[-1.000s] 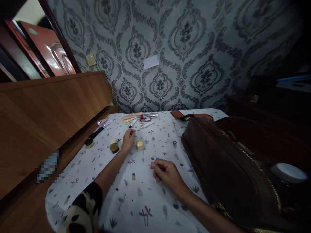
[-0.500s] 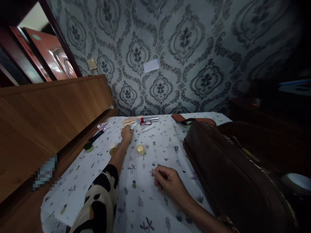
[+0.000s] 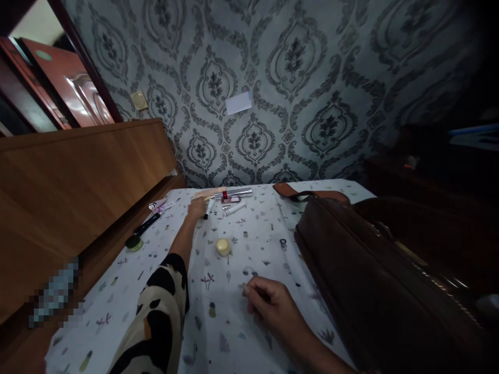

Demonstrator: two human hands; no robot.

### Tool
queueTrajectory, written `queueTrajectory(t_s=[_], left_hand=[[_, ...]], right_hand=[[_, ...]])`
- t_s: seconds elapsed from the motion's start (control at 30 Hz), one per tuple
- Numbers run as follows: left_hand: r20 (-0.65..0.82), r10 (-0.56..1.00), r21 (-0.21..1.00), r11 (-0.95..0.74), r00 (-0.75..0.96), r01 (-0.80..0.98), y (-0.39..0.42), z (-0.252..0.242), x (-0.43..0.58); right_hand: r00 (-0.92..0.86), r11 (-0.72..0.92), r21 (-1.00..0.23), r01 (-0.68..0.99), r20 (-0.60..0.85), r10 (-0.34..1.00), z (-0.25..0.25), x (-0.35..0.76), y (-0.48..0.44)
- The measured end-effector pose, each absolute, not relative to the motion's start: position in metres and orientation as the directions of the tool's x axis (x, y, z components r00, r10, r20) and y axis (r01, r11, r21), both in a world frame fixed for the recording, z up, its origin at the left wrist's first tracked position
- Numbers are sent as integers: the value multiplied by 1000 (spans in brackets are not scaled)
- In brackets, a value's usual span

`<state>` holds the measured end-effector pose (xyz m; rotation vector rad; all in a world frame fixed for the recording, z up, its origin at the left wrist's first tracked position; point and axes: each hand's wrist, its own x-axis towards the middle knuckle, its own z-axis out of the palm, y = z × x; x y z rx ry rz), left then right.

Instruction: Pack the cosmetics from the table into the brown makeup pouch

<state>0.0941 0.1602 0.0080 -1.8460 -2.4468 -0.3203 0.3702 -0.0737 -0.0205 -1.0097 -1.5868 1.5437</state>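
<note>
Far out with the left hand [image 3: 197,208], bent down at the near end of the beige strips [image 3: 213,191], impossible to tell whether gripping. Pinch lightly here and lift straight up, sparing the black-tipped white tube [image 3: 210,206] just to the hand's right! Nearer, with the right hand [image 3: 268,302] loosely closed and seemingly empty, stay clear of the cream jar [image 3: 222,247] beyond it.

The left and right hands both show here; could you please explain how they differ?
The left hand is farther away, beside a dark-ended white tube; the right hand is loosely curled nearer the camera. A patterned sleeve shows behind the left hand; a bare forearm shows behind the right hand. Both are over the printed cloth.
</note>
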Motion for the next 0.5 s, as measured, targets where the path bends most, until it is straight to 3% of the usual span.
queueTrajectory(t_s=[0.23, 0.5], left_hand=[[182, 941, 26, 285, -285, 958, 162, 3, 86], [85, 929, 22, 359, -360, 933, 159, 6, 72]], right_hand=[[-459, -12, -998, 69, -43, 887, -21, 371, -75], [-465, -13, -998, 64, -42, 884, -19, 370, -74]])
